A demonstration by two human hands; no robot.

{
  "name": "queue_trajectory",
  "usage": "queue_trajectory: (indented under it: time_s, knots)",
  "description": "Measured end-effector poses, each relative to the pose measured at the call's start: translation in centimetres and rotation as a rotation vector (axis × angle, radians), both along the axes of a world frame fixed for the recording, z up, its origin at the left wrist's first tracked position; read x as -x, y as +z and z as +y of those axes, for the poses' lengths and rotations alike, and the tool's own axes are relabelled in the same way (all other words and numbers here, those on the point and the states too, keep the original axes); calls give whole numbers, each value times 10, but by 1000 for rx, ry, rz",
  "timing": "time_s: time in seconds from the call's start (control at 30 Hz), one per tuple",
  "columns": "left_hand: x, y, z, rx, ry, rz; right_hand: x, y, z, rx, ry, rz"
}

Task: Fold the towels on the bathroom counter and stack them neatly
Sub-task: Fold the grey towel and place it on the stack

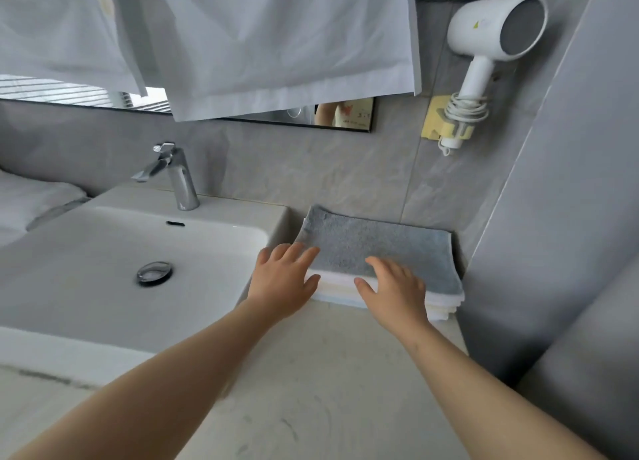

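A folded grey towel (377, 248) lies on top of a stack of folded white towels (337, 290) at the back right of the pale counter (311, 390), against the wall. My left hand (281, 283) lies flat with straight fingers on the stack's left front corner, fingertips touching the grey towel's edge. My right hand (394, 286) rests flat on the front of the stack, fingers spread over the grey towel, thumb over the white layers. Neither hand grips anything.
A white basin (103, 252) with a chrome tap (176, 179) and drain (154, 273) sits left of the stack. White cloths (276, 44) hang over the mirror. A white hairdryer (491, 37) hangs on the wall at right. A grey wall (553, 217) bounds the counter on the right.
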State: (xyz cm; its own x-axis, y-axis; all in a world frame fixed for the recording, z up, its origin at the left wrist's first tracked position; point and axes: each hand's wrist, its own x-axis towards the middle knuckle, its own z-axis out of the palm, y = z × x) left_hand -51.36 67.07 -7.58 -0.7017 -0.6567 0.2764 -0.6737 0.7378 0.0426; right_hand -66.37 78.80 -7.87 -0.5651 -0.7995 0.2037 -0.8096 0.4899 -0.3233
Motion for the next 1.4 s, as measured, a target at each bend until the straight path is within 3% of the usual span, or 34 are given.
queue_trajectory:
  time_s: [0.43, 0.6, 0.73, 0.9, 1.27, 1.33, 1.4]
  knots:
    - [-35, 0, 10, 38, 55, 23, -30, -2, -7, -8, 93, -16]
    - [-24, 1, 16, 35, -81, 146, -15, -8, 2, -32, 64, -45]
    - [0, -7, 9, -34, -90, 90, 9, -12, 8, -51, 17, -56]
    - [33, -12, -12, -108, -22, 83, 49, -21, 9, -81, -81, -87]
    - [83, -41, -79, -559, 292, -11, 126, -46, -3, -110, -458, -224]
    - [85, -43, -85, -564, 350, 34, 134, -49, -3, -84, -518, -255]
    - [85, -42, -88, -435, 402, 40, 141, -51, -3, -58, -560, -237]
